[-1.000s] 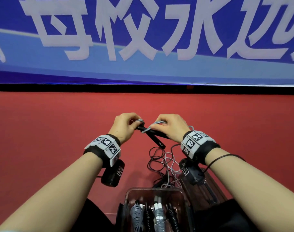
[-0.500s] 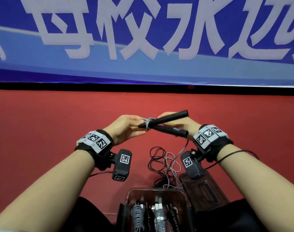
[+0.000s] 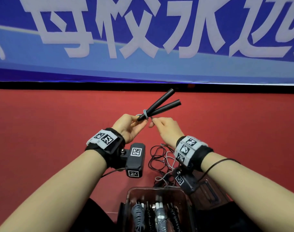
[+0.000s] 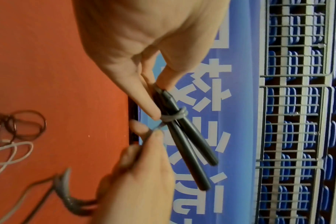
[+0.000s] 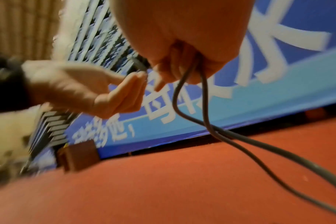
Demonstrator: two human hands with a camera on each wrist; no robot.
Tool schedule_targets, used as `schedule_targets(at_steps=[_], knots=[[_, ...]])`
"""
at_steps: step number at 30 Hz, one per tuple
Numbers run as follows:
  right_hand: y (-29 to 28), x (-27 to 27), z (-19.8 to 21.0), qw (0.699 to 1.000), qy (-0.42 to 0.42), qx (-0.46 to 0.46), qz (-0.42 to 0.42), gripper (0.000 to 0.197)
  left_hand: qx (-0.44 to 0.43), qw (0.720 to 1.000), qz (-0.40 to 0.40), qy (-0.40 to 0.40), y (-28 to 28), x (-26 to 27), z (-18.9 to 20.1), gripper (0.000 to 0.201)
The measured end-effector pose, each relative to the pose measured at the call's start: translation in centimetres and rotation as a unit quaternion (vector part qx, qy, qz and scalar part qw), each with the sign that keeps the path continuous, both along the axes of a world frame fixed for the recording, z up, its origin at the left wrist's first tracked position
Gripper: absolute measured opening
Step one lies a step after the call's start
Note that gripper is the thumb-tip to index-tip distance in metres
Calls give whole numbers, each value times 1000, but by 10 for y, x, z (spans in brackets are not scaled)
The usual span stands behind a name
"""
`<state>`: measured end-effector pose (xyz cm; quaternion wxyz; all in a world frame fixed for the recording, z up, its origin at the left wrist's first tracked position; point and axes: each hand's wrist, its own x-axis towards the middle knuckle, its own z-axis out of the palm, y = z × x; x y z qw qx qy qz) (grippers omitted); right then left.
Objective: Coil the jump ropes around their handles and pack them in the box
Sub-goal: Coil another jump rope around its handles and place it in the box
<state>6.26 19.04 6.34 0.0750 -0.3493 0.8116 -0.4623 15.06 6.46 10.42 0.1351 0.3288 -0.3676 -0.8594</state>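
Observation:
My left hand (image 3: 132, 125) (image 4: 155, 89) pinches the near ends of two black handles (image 3: 161, 104) (image 4: 190, 148), which fan out away from me. A grey rope (image 3: 145, 113) (image 4: 175, 117) makes a turn or two around them close to my fingertips. Just right of them, my right hand (image 3: 163, 127) (image 4: 144, 166) grips this rope, and two strands (image 5: 190, 97) hang from its fist toward the red floor. Below me a clear box (image 3: 157, 191) holds several coiled ropes (image 3: 159, 216).
A loose tangle of black and grey rope (image 3: 161, 161) lies on the red floor (image 3: 42, 139) between my wrists and the box. The box lid (image 3: 208, 193) lies right of the box. A blue banner (image 3: 143, 39) stands along the far edge.
The handles have swung up to point away from me, now held by the left hand alone. My right hand left the handles and now holds the rope beside them.

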Motion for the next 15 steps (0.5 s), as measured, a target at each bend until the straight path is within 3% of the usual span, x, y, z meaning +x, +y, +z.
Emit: schedule_targets(at_steps=[3,6,8,9,10,12,13,15], knots=[[-5,13,-5,990,120,73,19,33,3,999,53,-6,1,-3,-3,21],[-10,21,0,988,119,95,13,44,-67,990,124,-23,3,-8,-8,18],[-13,23,6,991,103,89,-10,53,-162,975,152,-23,5,-15,-13,19],[-13,22,8,992,95,81,-23,57,-253,955,152,-30,6,-18,-16,16],[-13,21,11,993,84,73,-33,60,-365,918,150,-43,8,-20,-18,12],[-12,17,14,998,42,40,-37,60,-556,816,144,-64,10,-20,-22,10],[-11,18,17,999,14,23,-29,58,-618,771,142,-60,10,-20,-25,10],[-11,17,21,999,-32,12,-16,56,-674,722,152,-32,8,-18,-27,9]])
